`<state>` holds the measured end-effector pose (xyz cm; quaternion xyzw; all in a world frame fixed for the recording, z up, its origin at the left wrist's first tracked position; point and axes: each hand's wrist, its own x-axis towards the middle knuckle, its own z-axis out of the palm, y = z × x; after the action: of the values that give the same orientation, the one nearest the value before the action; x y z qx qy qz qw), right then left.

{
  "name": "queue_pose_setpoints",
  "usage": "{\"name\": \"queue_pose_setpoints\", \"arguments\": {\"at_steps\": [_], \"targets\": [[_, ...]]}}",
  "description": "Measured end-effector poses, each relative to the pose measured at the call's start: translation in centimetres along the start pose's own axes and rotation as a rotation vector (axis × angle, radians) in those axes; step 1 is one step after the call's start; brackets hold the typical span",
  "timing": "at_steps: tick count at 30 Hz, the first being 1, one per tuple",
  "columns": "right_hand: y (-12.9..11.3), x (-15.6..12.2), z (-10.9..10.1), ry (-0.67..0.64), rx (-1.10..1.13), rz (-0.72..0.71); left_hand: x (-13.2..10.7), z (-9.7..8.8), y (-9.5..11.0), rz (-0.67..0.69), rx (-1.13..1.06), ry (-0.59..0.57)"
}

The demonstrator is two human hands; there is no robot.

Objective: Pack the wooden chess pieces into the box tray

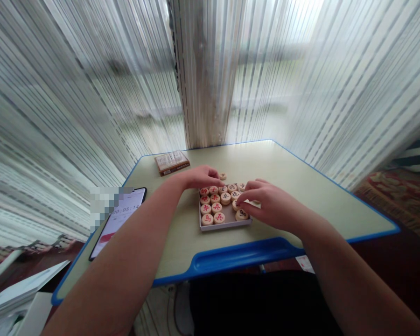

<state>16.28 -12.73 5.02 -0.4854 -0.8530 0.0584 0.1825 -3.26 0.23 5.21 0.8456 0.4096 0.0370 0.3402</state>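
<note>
A shallow white box [226, 227] holds rows of round wooden xiangqi pieces, with red characters on the left and black ones on the right. My left hand [203, 177] reaches over the box's far left edge, thumb and fingers a little apart, with no piece visible between them. My right hand [261, 198] is at the right side, its fingertips closed on a xiangqi piece [235, 205] that they partly cover. Just in front of that lies a black horse piece [242, 214]. Beyond the box, one loose piece [223, 176] lies on the table, near my left fingertips.
A pale table [276, 163] with a blue rim carries everything. At its far left lies a flat brown printed box [172, 162]. A phone [121, 221] showing a timer lies beside my left forearm. A blue trough [238, 256] runs along the near edge. Striped curtains hang behind.
</note>
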Motion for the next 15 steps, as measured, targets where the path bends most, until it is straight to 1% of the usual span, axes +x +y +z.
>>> {"name": "queue_pose_setpoints", "arguments": {"at_steps": [5,7,9,11,12,13,15], "targets": [[0.0,0.2,0.2,0.023,-0.013,0.008,-0.1,0.1,0.1,0.009,-0.014,0.010],[0.0,0.3,0.1,0.061,-0.010,0.019,-0.1,0.1,0.1,0.011,-0.026,0.013],[0.4,0.3,0.0,0.131,-0.030,0.077,-0.2,0.1,0.1,0.008,-0.024,0.013],[1.2,0.2,-0.1,0.195,-0.100,0.178,-0.2,0.1,0.2,0.002,-0.018,0.014],[1.6,0.1,-0.1,0.205,-0.144,0.228,-0.3,0.1,0.2,-0.001,-0.018,0.012],[2.0,0.1,-0.1,0.196,-0.180,0.268,-0.3,0.1,0.2,-0.005,-0.023,0.010],[2.6,0.0,0.2,0.136,-0.197,0.305,-0.2,0.1,0.1,-0.008,-0.037,0.006]]}}
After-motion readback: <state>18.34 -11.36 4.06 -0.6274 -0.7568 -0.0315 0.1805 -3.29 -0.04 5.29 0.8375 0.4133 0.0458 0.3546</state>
